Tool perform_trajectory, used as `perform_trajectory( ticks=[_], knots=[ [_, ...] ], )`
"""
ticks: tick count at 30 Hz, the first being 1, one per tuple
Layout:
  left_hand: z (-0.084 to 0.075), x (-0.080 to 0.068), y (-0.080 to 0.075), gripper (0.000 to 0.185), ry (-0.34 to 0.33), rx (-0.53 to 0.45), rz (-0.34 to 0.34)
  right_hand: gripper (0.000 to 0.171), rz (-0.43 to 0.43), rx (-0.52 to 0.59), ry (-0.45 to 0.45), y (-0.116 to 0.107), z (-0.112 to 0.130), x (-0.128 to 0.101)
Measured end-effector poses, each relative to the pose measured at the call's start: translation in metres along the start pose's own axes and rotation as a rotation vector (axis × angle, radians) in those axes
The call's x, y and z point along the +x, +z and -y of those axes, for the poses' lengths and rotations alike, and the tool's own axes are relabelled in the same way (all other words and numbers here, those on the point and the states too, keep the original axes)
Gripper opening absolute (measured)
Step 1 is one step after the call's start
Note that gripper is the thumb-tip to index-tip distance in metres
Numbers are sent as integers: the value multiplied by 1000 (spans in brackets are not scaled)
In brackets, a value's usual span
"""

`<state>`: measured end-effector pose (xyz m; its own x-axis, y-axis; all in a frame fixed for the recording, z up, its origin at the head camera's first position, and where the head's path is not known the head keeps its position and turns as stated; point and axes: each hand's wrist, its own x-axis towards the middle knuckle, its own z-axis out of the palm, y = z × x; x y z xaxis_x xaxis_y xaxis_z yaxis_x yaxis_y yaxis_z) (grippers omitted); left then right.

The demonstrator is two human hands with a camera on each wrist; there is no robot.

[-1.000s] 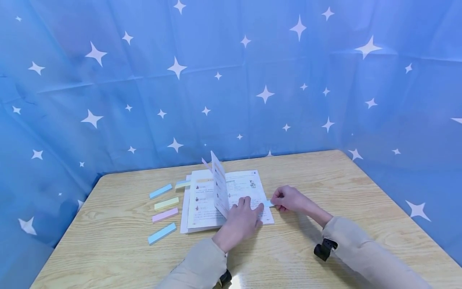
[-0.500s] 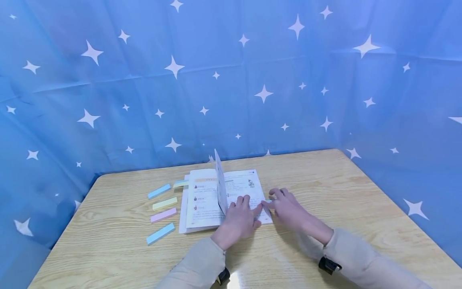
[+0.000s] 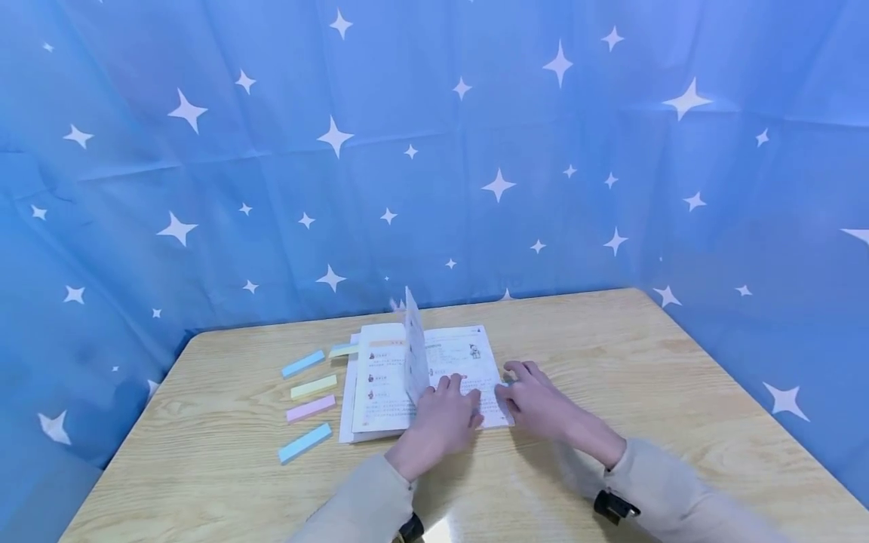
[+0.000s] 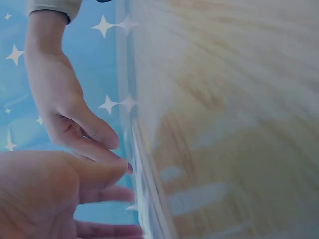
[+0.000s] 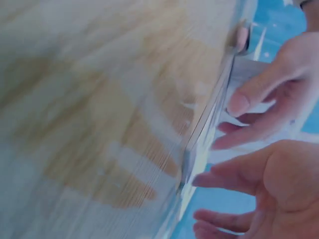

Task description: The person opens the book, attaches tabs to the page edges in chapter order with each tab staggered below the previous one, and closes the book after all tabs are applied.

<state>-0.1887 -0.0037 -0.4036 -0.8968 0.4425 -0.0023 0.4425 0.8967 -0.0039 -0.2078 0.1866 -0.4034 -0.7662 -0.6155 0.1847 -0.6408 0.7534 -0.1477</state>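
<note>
An open book [image 3: 387, 392] lies on the wooden table, with one leaf [image 3: 415, 351] standing up from its middle. My left hand [image 3: 444, 415] rests on the lower part of the right page, fingers spread. At that page's right edge is my right hand [image 3: 539, 400], its thumb and fingers apart and the fingertips on the edge. The blue sticky tab seen there earlier is hidden under the hand. In the left wrist view the left hand [image 4: 45, 194] shows extended fingers. Loosely bent fingers of the right hand [image 5: 284, 184] show in the right wrist view.
Left of the book lie several pads of sticky tabs: a blue one [image 3: 302, 364], a yellow one [image 3: 313, 387], a pink one [image 3: 311, 409] and another blue one [image 3: 305, 443]. Tabs [image 3: 343, 350] stick out from the book's left edge. A blue star-patterned curtain [image 3: 434, 151] hangs behind the table [image 3: 611, 347].
My right hand has gone from pinching the blue sticky tab to laying its fingers at the page's edge. My left hand has slid slightly left and down. The raised leaf has swung more upright.
</note>
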Motion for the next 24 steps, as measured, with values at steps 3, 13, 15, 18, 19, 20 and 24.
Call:
perform_trajectory(
  ticks=[3, 13, 15, 18, 19, 20, 24],
  knots=[
    [12, -10, -4, 35, -34, -22, -89, 19, -12, 61, -38, 3, 9, 6],
    [68, -45, -16, 27, -212, -211, -156, 60, 97, 119, -127, 11, 58, 45],
    [77, -51, -14, 23, -231, -231, -144, 63, 123, 101, -152, 16, 68, 51],
    [87, -58, -12, 21, -247, -246, -123, 60, 117, 41, -185, 24, 80, 59],
    [90, -61, -12, 22, -254, -249, -115, 59, 109, 22, -188, 26, 84, 61],
    [92, -63, -12, 23, -263, -255, -106, 58, 95, 1, -190, 28, 87, 63],
    [101, -70, -13, 38, -329, -295, -66, 51, 73, -46, -159, 32, 96, 70]
  ],
)
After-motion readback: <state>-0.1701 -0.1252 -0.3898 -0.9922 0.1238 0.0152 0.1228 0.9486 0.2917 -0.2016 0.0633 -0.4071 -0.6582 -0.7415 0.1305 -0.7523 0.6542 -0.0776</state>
